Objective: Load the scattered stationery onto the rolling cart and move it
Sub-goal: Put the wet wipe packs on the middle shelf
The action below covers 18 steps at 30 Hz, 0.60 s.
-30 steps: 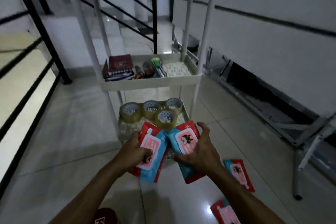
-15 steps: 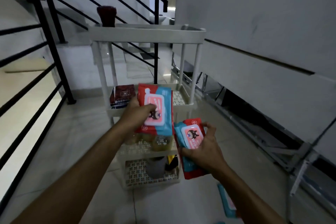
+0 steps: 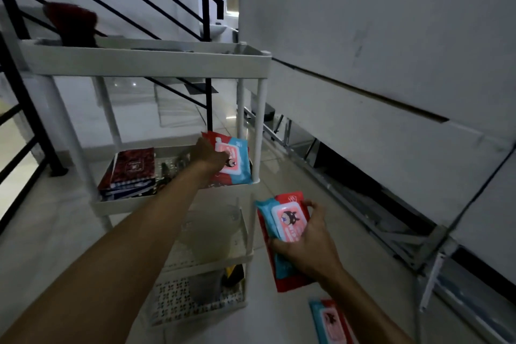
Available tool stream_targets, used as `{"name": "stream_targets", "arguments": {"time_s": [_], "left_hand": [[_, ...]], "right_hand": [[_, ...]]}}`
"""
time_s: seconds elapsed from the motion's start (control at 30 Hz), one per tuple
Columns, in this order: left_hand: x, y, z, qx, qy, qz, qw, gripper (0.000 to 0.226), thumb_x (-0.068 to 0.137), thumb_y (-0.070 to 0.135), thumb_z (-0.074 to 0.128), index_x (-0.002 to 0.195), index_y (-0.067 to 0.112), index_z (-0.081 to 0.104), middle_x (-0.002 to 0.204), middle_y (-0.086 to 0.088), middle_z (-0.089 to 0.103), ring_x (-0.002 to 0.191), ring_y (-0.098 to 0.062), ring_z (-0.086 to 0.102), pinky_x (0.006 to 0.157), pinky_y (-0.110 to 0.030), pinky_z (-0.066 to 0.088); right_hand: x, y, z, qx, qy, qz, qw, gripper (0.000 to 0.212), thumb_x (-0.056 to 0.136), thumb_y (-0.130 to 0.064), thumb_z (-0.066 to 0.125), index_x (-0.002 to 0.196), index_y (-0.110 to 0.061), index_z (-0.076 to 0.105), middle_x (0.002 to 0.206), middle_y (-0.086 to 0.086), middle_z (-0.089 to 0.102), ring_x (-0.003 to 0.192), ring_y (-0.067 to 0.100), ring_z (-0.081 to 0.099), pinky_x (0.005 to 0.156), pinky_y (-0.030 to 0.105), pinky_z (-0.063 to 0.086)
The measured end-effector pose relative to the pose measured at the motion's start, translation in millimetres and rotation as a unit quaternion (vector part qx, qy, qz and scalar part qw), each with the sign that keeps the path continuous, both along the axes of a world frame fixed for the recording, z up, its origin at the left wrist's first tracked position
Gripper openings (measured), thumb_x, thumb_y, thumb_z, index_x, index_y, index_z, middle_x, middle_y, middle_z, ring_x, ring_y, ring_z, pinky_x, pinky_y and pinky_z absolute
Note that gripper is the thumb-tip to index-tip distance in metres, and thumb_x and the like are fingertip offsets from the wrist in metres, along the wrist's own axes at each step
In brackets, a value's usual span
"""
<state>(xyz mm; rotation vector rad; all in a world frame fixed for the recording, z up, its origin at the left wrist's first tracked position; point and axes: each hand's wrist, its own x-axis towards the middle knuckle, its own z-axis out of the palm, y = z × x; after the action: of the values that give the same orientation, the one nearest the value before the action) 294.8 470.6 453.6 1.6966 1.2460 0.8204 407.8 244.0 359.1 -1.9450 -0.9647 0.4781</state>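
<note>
Nearest, at the bottom edge of the view, one red and blue wipes pack on the floor [image 3: 331,322] lies flat on the pale tiled floor [image 3: 55,232], partly cut by the frame. Just above it the right hand [image 3: 307,246] holds a second wipes pack [image 3: 284,229], its fingers [image 3: 317,208] curled over the pack's far edge and the thumb on the near side; this pack is in the air, beside the right edge of the white rolling cart [image 3: 145,60], not touching it. The left hand [image 3: 209,156] reaches over the second shelf from the top and grips a third wipes pack [image 3: 237,159] at the shelf's right end, close to the two right posts; whether it already rests on the shelf I cannot tell. So three packs are seen. On the same shelf, at the left end, lies one stack of dark red notebooks [image 3: 129,173]. The floor is open left of the cart up to the black stair railing [image 3: 25,98]. On the right, metal frames [image 3: 391,226] lie along the grey wall.
</note>
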Motion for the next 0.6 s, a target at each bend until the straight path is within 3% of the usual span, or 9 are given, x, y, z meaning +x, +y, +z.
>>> {"name": "stream_targets", "arguments": {"time_s": [0.13, 0.23, 0.37, 0.43, 0.5, 0.6], "left_hand": [[4, 12, -12, 0.039, 0.086, -0.021, 0.995, 0.054, 0.093, 0.023, 0.062, 0.139, 0.006, 0.04, 0.133, -0.015, 0.055, 0.111, -0.03, 0.061, 0.063, -0.024, 0.045], [9, 13, -18, 0.053, 0.122, -0.032, 0.991, 0.053, 0.093, 0.021, 0.062, 0.138, 0.002, 0.041, 0.132, -0.016, 0.055, 0.11, -0.029, 0.061, 0.067, -0.026, 0.046], [10, 15, -18, 0.058, 0.2, -0.063, 0.976, 0.051, 0.087, 0.024, 0.065, 0.129, 0.0, 0.051, 0.124, -0.016, 0.058, 0.094, -0.025, 0.06, 0.068, -0.028, 0.047], [12, 14, -17, 0.069, 0.243, -0.043, 0.967, 0.066, 0.083, 0.033, 0.067, 0.135, 0.001, 0.045, 0.131, -0.018, 0.053, 0.105, -0.029, 0.058, 0.082, -0.033, 0.05], [15, 10, -20, 0.093, 0.286, -0.019, 0.953, 0.084, 0.082, 0.039, 0.066, 0.146, 0.002, 0.025, 0.142, -0.021, 0.036, 0.124, -0.034, 0.043, 0.1, -0.039, 0.041], [17, 8, -26, 0.138, 0.309, -0.022, 0.941, 0.085, 0.083, 0.038, 0.064, 0.148, 0.005, 0.019, 0.145, -0.021, 0.031, 0.131, -0.038, 0.035, 0.107, -0.042, 0.034]], "right_hand": [[21, 21, 14, -0.002, -0.004, 0.008, 1.0, 0.104, 0.046, -0.054, 0.083, 0.129, -0.044, 0.02, 0.117, -0.006, 0.054, 0.09, 0.015, 0.067, 0.076, 0.04, 0.06], [34, 34, 28, 0.004, -0.014, 0.0, 1.0, 0.1, 0.042, -0.057, 0.08, 0.123, -0.044, 0.022, 0.116, -0.006, 0.052, 0.093, 0.017, 0.064, 0.077, 0.041, 0.06], [52, 44, 44, 0.016, -0.011, -0.011, 1.0, 0.089, 0.06, -0.037, 0.088, 0.12, -0.039, 0.023, 0.107, -0.01, 0.051, 0.089, 0.015, 0.064, 0.074, 0.035, 0.058], [61, 47, 52, 0.028, -0.004, -0.02, 0.999, 0.087, 0.066, -0.029, 0.087, 0.124, -0.034, 0.023, 0.1, -0.013, 0.05, 0.085, 0.014, 0.064, 0.069, 0.03, 0.056], [67, 51, 60, 0.044, 0.026, -0.027, 0.998, 0.086, 0.068, -0.025, 0.086, 0.125, -0.032, 0.023, 0.1, -0.011, 0.05, 0.084, 0.015, 0.064, 0.065, 0.028, 0.052], [74, 62, 70, 0.066, 0.098, -0.032, 0.993, 0.084, 0.069, -0.028, 0.087, 0.121, -0.036, 0.021, 0.106, -0.003, 0.054, 0.086, 0.018, 0.066, 0.064, 0.03, 0.053]]}}
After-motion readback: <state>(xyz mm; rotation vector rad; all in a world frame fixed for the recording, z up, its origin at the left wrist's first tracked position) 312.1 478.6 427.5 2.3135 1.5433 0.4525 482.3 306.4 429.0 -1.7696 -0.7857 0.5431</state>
